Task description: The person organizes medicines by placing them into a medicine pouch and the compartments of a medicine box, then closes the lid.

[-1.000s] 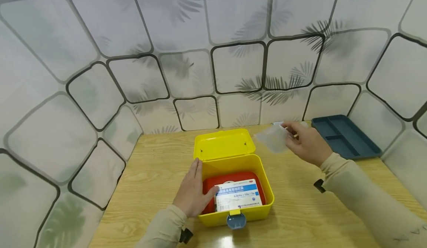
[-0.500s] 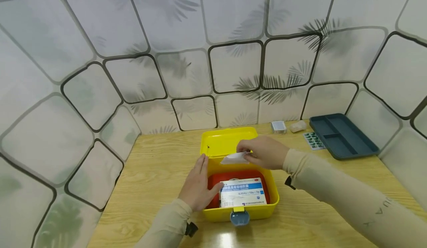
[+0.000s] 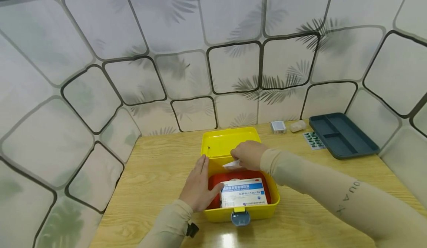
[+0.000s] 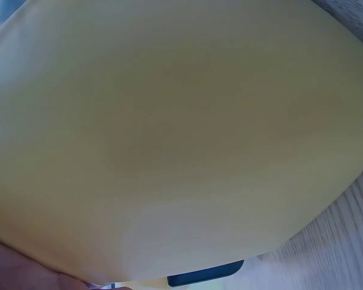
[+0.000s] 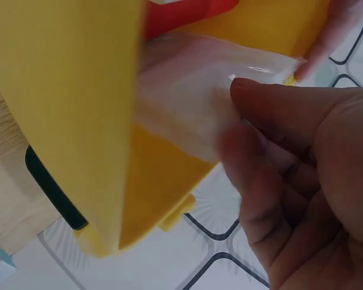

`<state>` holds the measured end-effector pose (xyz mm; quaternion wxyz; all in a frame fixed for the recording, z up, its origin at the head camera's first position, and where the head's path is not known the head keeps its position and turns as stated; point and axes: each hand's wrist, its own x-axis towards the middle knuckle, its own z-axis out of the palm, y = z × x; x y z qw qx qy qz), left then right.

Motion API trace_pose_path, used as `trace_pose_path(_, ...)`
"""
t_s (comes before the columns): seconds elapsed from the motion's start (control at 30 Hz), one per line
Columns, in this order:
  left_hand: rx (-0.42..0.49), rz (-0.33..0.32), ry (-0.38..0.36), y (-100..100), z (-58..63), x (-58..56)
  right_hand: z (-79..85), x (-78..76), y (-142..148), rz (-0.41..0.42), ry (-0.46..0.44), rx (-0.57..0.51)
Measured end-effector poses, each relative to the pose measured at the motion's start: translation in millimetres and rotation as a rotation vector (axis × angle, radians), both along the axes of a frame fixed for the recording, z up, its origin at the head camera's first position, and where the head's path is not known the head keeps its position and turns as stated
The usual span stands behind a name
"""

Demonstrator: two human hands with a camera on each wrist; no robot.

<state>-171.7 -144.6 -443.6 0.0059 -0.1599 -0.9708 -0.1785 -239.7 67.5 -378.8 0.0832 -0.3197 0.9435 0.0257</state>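
A yellow plastic box (image 3: 260, 213) stands on the table with its lid (image 3: 217, 143) folded back. Inside lie a red case (image 3: 213, 182) and, on top of it, a white and blue medicine box (image 3: 243, 193). My right hand (image 3: 248, 154) reaches in at the back and pinches a translucent plastic bag (image 5: 187, 90) between thumb and fingertips. The bag hangs behind the red case; its contents are unclear. My left hand (image 3: 197, 188) rests on the box's left rim with straight fingers, the thumb beside the medicine box. The yellow wall mostly fills the left wrist view.
At the back right sit a small white box (image 3: 278, 127), a beige bandage roll (image 3: 297, 126) and a blister pack of green capsules (image 3: 313, 141). Beside them lies a dark blue divided tray (image 3: 353, 136). Patterned curtains (image 3: 233, 70) enclose the table (image 3: 160, 159).
My right hand has carried the plastic bag leftward from near the tray, then lowered it into the back of the yellow box. My left hand has stayed on the rim.
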Motion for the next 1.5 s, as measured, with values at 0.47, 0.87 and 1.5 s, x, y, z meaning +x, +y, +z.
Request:
trace_pose_path(0.47,0.005,0.001,-0.020,1.4,2.3,-0.2,-4.6,5.3,-2.3,0.041,0.034,0.026)
trace_pose_path(0.87,0.001,0.002,-0.015,1.2,0.2,-0.4,-1.7,10.9,1.9,0.043,-0.128,0.005)
trace_pose_path(1.5,0.018,-0.013,-0.005,0.9,-0.9,0.4,-5.5,11.9,17.0,0.123,-0.099,-0.078)
